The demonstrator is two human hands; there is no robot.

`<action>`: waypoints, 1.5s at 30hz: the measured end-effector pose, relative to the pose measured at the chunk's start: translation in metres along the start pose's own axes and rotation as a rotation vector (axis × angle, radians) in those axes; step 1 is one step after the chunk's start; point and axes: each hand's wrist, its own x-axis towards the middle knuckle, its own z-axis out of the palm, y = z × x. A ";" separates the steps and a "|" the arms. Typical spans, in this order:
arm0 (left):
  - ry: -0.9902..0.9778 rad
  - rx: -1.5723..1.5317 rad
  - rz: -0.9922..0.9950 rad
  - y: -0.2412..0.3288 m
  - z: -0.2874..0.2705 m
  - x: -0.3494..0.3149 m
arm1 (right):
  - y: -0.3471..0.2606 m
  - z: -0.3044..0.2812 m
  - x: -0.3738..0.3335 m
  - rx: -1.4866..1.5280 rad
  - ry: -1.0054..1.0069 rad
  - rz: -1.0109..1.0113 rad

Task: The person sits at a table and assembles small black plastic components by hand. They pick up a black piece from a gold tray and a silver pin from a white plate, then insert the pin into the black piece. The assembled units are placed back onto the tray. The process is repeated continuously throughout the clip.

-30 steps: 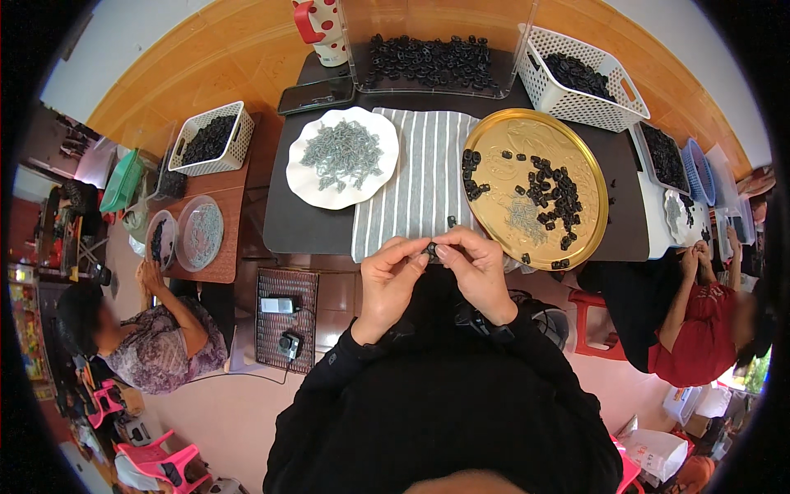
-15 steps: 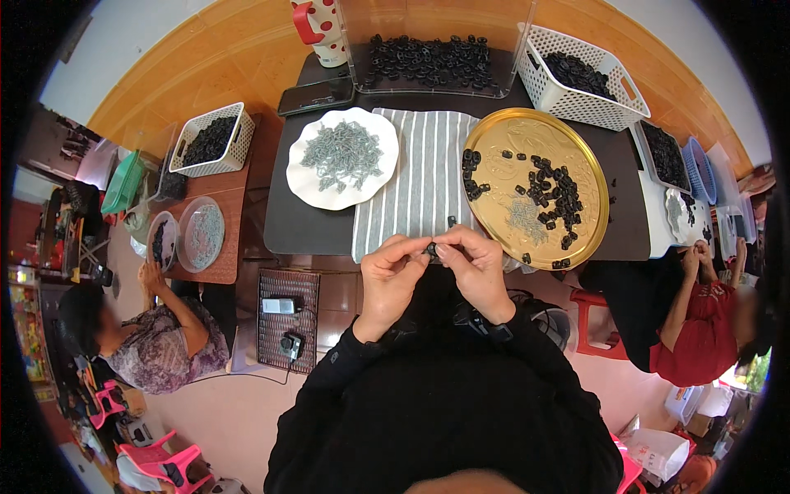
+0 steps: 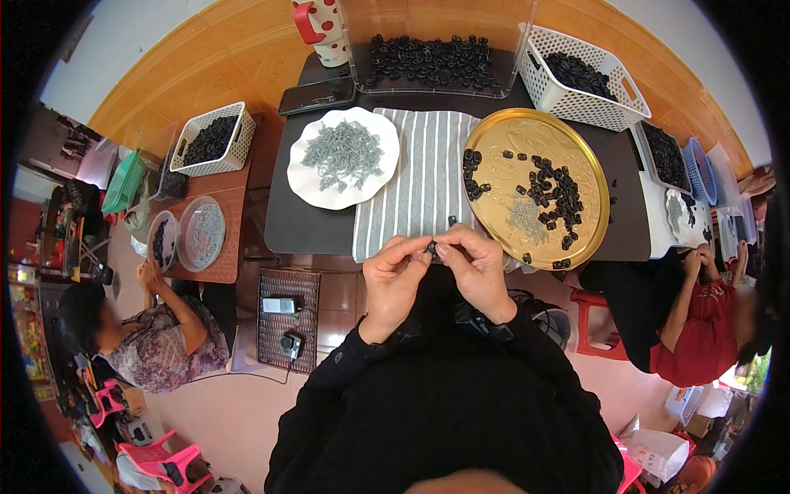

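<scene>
Between my fingertips, at the near edge of the striped cloth, is a small black plastic part (image 3: 431,248). My left hand (image 3: 393,280) pinches it from one side, and my right hand (image 3: 476,272) closes on it from the other. Another black piece (image 3: 452,221) lies on the grey-and-white striped cloth (image 3: 420,181) just beyond my fingers. To the right, a round gold tray (image 3: 514,136) carries many black parts (image 3: 558,193) and a heap of thin silvery pins (image 3: 524,218). A scalloped white plate (image 3: 306,188) at left holds a pile of small grey metal pieces (image 3: 341,155).
Behind the cloth stands a clear bin of black parts (image 3: 432,64), with a white basket (image 3: 576,103) to its right. A phone (image 3: 317,96) and a polka-dotted tumbler (image 3: 331,37) are at the back left. One person (image 3: 164,337) sits on the left, another (image 3: 699,329) on the right.
My hands stay in nearly the same place, still pinching the small black part. The seated person on the right has shifted a hand slightly.
</scene>
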 end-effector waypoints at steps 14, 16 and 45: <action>-0.078 -0.244 -0.160 -0.001 -0.003 0.002 | -0.015 -0.009 0.000 -0.155 -0.108 -0.221; -0.089 -0.261 -0.175 0.001 -0.004 0.002 | -0.015 -0.012 0.000 -0.165 -0.119 -0.243; -0.108 -0.232 -0.194 0.011 -0.005 -0.002 | -0.028 -0.011 -0.014 -0.180 -0.111 -0.249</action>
